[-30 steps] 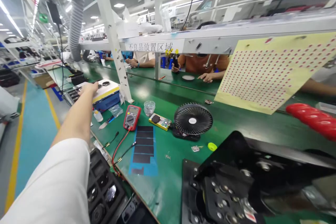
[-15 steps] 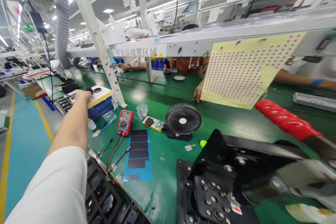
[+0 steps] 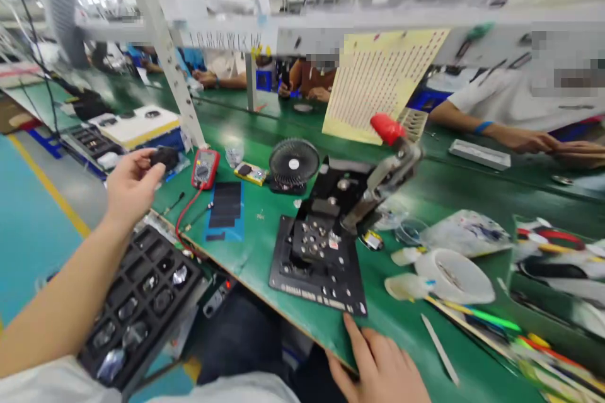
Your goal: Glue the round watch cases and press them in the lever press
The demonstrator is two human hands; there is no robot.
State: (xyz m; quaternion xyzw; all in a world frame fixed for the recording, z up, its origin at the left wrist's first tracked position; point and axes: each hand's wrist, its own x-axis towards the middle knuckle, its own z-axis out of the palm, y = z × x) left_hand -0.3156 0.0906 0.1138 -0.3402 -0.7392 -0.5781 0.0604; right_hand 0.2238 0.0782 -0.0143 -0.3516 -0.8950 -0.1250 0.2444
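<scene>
- Pinching a matte black small part [image 3: 164, 158] between thumb and fingertips, the left hand [image 3: 135, 189] is raised at 9 o'clock, well apart from the other hand.
- Open, the right hand [image 3: 378, 368] rests at 6 o'clock on the bench edge, just below the fixture and not gripping it.
- Black metal fixture with studded plate [image 3: 316, 264]: centre of view, on the green bench top [image 3: 265, 277], its clamp arm with red grip [image 3: 387, 128] raised toward 1 o'clock.
- Black compartment tray [image 3: 142, 302]: 7 o'clock, under the left forearm, holding clear glossy pieces.
- Red digital multimeter [image 3: 205, 168]: 11 o'clock, its red lead trailing toward the bench edge.
- Blue mat with black strips [image 3: 225, 211]: 10 o'clock, beside the fixture.
- Round black desk fan [image 3: 293, 164]: 12 o'clock.
- White tape roll [image 3: 454, 276]: 3 o'clock, near coloured pens.
- Co-worker's hands [image 3: 534, 145]: 2 o'clock, across the bench.
</scene>
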